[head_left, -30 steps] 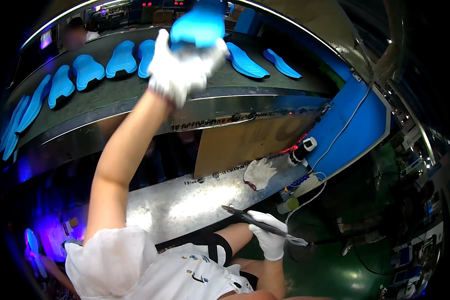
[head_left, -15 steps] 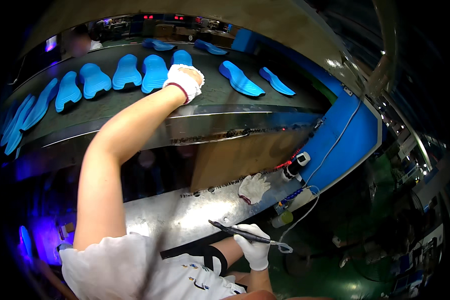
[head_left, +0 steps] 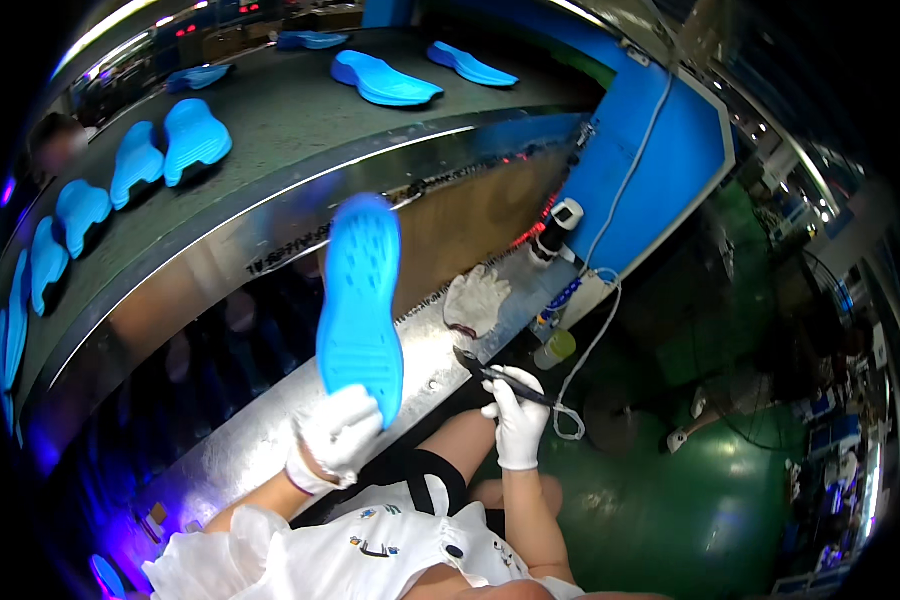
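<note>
A blue shoe sole (head_left: 362,290) stands nearly upright in front of me, its pitted and ridged face toward me. Gripping its lower end is my gloved left hand (head_left: 338,437), held over the metal ledge (head_left: 235,450). My right hand (head_left: 519,418), also in a white glove, is closed around a slim black pen-shaped tool (head_left: 473,364) with a pale coiled cord at its rear. The tool's dark tip points up and left, to the right of the sole and apart from it.
More blue soles (head_left: 198,140) lie along the dark conveyor belt (head_left: 280,130). A loose white glove (head_left: 477,302) rests on the ledge, near a black-and-white bottle (head_left: 556,232) and a yellow-green-lidded jar (head_left: 556,349). A blue machine housing (head_left: 660,160) bounds the right side.
My left hand has taken a sole off the belt and brought it down toward me over the ledge. My right hand has risen slightly with the tool. The view has shifted.
</note>
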A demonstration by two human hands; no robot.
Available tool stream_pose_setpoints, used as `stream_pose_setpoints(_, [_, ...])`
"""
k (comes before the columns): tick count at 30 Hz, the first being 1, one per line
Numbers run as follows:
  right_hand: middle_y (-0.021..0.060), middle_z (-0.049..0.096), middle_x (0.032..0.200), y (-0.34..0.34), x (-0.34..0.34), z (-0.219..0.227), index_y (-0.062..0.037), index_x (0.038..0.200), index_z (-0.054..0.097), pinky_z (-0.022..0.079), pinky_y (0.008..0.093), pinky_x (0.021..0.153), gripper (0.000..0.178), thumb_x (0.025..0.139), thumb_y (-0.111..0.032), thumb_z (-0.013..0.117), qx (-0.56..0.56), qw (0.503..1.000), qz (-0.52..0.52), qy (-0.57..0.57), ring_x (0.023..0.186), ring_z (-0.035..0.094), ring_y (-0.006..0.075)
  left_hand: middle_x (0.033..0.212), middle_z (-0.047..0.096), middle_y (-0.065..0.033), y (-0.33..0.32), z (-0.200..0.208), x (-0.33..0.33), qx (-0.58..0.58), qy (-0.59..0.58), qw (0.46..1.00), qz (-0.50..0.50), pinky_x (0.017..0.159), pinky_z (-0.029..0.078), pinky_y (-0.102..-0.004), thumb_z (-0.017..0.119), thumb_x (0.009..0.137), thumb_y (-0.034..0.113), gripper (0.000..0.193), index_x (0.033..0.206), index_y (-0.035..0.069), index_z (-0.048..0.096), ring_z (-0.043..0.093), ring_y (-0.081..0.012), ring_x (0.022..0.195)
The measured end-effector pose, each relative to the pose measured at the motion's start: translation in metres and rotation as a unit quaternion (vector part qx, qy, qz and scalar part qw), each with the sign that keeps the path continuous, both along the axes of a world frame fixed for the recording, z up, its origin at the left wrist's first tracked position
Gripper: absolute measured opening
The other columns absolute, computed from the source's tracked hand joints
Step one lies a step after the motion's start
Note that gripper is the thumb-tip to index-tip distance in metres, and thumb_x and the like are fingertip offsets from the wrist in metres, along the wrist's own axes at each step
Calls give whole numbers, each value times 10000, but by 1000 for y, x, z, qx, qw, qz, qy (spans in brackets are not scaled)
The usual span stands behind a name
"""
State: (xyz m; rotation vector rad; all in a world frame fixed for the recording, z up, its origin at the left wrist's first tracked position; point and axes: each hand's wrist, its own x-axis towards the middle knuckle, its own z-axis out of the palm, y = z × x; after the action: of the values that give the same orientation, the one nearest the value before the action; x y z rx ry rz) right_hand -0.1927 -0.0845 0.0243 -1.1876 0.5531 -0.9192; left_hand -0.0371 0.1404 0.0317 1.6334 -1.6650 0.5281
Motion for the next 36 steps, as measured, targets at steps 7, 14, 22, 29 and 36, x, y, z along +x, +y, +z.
stream_pose_setpoints(7, [55, 690, 871, -2, 19, -30, -6, 1078, 642, 496, 223, 534, 194, 917, -111, 671, -43, 998, 30, 35, 631, 620, 84, 1213, 598, -187, 32, -149, -23, 132, 353, 921, 99, 892, 498, -478, 730, 759, 100, 219, 961, 46, 663, 606, -363, 1088])
stream_pose_setpoints(14, [52, 672, 810, 11, 24, -30, 26, 1080, 635, 468, 197, 488, 216, 877, -42, 664, 63, 996, 51, -27, 619, 614, 63, 1145, 651, -178, -39, -131, 17, 0, 928, 371, -42, 676, 486, -403, 573, 838, 454, 507, 1139, 48, 608, 658, -310, 902])
stream_pose_setpoints(22, [21, 650, 758, 34, 34, -39, -4, 1063, 676, 436, 212, 479, 192, 884, -75, 689, 95, 989, 102, -50, 557, 548, 58, 1141, 651, -174, -50, -171, 28, 4, 954, 259, -153, 680, 513, -369, 528, 909, 541, 647, 1317, 39, 534, 654, -288, 938])
stream_pose_setpoints(29, [15, 635, 750, 38, 34, -42, -53, 1020, 641, 446, 204, 463, 170, 860, -80, 691, 93, 990, 107, -14, 543, 548, 57, 1166, 622, -149, -42, -186, 13, -59, 977, 124, -165, 760, 519, -384, 543, 924, 459, 599, 1351, 39, 516, 610, -284, 1015])
stream_pose_setpoints(36, [3, 641, 752, 40, 30, -33, -65, 1033, 644, 442, 191, 434, 205, 847, -120, 710, 94, 988, 121, 17, 504, 535, 49, 1187, 613, -140, -47, -190, 11, -55, 977, 122, -169, 753, 519, -380, 530, 935, 447, 586, 1356, 41, 509, 604, -277, 1025])
